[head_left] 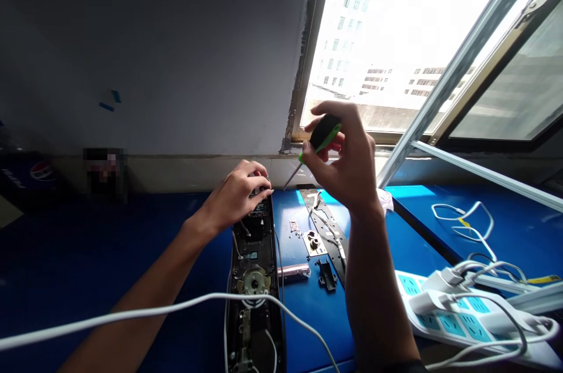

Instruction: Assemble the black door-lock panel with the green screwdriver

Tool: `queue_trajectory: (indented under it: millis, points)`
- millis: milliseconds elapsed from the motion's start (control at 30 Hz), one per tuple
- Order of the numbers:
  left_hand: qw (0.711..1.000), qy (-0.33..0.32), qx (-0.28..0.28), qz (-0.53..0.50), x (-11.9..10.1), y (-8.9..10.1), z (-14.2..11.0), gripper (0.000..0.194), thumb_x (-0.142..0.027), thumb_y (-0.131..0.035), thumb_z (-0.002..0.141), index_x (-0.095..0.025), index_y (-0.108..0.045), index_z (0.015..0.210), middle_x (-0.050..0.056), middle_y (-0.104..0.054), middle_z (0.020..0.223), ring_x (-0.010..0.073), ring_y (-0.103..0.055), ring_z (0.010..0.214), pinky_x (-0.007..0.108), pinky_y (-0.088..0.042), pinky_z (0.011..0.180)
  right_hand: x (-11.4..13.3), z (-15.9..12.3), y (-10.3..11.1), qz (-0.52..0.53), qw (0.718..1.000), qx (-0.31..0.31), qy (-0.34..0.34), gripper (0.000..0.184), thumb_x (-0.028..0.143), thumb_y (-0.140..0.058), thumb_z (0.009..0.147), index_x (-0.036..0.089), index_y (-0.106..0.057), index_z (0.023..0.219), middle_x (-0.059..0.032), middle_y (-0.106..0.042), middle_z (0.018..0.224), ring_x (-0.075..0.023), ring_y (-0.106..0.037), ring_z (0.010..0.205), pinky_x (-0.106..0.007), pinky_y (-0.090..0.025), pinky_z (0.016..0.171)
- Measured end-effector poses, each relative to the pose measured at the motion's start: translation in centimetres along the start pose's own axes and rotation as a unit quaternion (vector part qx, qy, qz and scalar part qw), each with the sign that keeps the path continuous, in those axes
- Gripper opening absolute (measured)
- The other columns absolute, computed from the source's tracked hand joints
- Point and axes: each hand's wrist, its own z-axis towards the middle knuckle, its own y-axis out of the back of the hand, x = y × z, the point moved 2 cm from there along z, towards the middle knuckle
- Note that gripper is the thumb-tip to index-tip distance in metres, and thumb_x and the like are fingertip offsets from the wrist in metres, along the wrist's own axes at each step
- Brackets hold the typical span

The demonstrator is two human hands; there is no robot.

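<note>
The right hand (347,156) has its grip wrapped round a green-and-black screwdriver (325,132); whether the left hand (244,188), at the far end of the long black casing (271,255), pinches anything I cannot tell. Opening looks done: the casing lies uncovered on the blue desk (185,244), wires exposed. A round speaker-like part (254,282) seems still fitted; a metal plate (314,244) and black bracket (326,275) lie loose alongside.

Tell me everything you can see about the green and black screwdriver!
The screwdriver has a chunky black handle with bright green parts, plastic or rubbery by its look, and a thin shaft that looks like metal. The right hand grips its handle. It is tilted, its shaft sloping down and left toward the long black device. Its tip's shape is too small to tell.
</note>
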Motion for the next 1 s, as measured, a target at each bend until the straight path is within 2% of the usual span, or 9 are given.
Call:
queue_trajectory:
  millis: [100,200,267,333,433,600,733,900,1000]
  points:
    - [0.996,-0.003,0.085,-0.015,-2.4,-0.7,0.5,0.021,-0.020,-0.058,0.100,-0.018,-0.077,0.107,0.010,-0.070,0.110,0.0234,-0.068,0.098,0.037,-0.057,0.087,-0.9,-0.2,1.5,-0.024,0.993,0.107,-0.034,0.045,0.013,-0.061,0.083,0.026,-0.057,0.126,0.0007,-0.067,0.093,-0.0118,-0.059,0.070,-0.031,-0.055,0.069]
    - [0.979,-0.036,0.201,0.003,-4.8,-2.3,1.2,0.016,-0.015,-0.061,0.094,-0.019,-0.077,0.091,0.008,-0.072,0.096,0.0228,-0.069,0.087,0.034,-0.054,0.077,-2.3,-0.7,2.5,-0.034,0.970,0.224,-0.086,0.046,0.013,-0.065,0.080,0.026,-0.061,0.124,0.0017,-0.065,0.084,-0.0113,-0.058,0.067,-0.027,-0.050,0.060]
    - [0.966,-0.041,0.255,0.015,-5.9,-3.7,1.9,0.019,-0.010,-0.061,0.090,-0.019,-0.074,0.079,0.007,-0.071,0.082,0.0224,-0.068,0.077,0.033,-0.050,0.069,-3.1,-1.1,3.0,-0.042,0.952,0.279,-0.119,0.044,0.015,-0.067,0.081,0.027,-0.062,0.123,0.0033,-0.061,0.076,-0.0101,-0.054,0.061,-0.024,-0.045,0.053]
    - [0.950,-0.035,0.309,0.026,-6.5,-5.0,2.6,0.021,-0.006,-0.062,0.084,-0.018,-0.070,0.069,0.006,-0.068,0.074,0.0214,-0.065,0.067,0.033,-0.047,0.063,-3.7,-1.5,3.5,-0.040,0.940,0.306,-0.144,0.041,0.016,-0.068,0.083,0.026,-0.063,0.122,0.0049,-0.057,0.070,-0.0094,-0.051,0.057,-0.022,-0.043,0.050]
    - [0.936,-0.037,0.345,0.057,-6.7,-6.8,3.6,0.024,0.000,-0.060,0.077,-0.018,-0.064,0.061,0.006,-0.066,0.069,0.0210,-0.062,0.062,0.032,-0.042,0.056,-4.0,-1.7,4.0,-0.027,0.936,0.310,-0.167,0.040,0.017,-0.070,0.085,0.027,-0.063,0.123,0.0046,-0.058,0.071,-0.0099,-0.054,0.058,-0.021,-0.044,0.049]
    - [0.926,-0.039,0.367,0.079,-6.1,-9.1,4.2,0.023,0.004,-0.059,0.069,-0.017,-0.065,0.063,0.008,-0.068,0.071,0.0218,-0.064,0.064,0.030,-0.038,0.052,-3.9,-1.8,4.5,-0.022,0.936,0.308,-0.170,0.042,0.016,-0.072,0.085,0.029,-0.062,0.124,0.0041,-0.061,0.077,-0.0088,-0.055,0.059,-0.020,-0.045,0.051]
    - [0.932,-0.035,0.349,0.088,-5.6,-9.1,4.3,0.026,-0.001,-0.057,0.080,-0.019,-0.075,0.088,0.010,-0.074,0.090,0.0247,-0.069,0.078,0.031,-0.043,0.059,-4.0,-1.7,4.5,-0.028,0.944,0.298,-0.140,0.040,0.016,-0.072,0.085,0.027,-0.062,0.123,0.0034,-0.062,0.079,-0.0083,-0.054,0.061,-0.021,-0.044,0.053]
    - [0.958,-0.068,0.276,0.049,-5.2,-5.7,3.5,0.018,-0.011,-0.060,0.090,-0.021,-0.074,0.085,0.007,-0.073,0.085,0.0251,-0.070,0.083,0.034,-0.050,0.070,-3.4,-1.3,4.3,0.032,0.955,0.274,-0.105,0.041,0.017,-0.068,0.086,0.025,-0.060,0.126,0.0002,-0.067,0.093,-0.0122,-0.065,0.076,-0.025,-0.054,0.065]
    - [0.977,-0.059,0.206,0.004,-4.2,-2.8,2.2,0.018,-0.020,-0.061,0.094,-0.023,-0.077,0.101,0.008,-0.074,0.105,0.0247,-0.070,0.093,0.036,-0.054,0.078,-2.2,-1.0,3.7,0.071,0.967,0.232,-0.073,0.044,0.017,-0.066,0.087,0.025,-0.058,0.129,-0.0015,-0.068,0.103,-0.0157,-0.070,0.090,-0.029,-0.060,0.076]
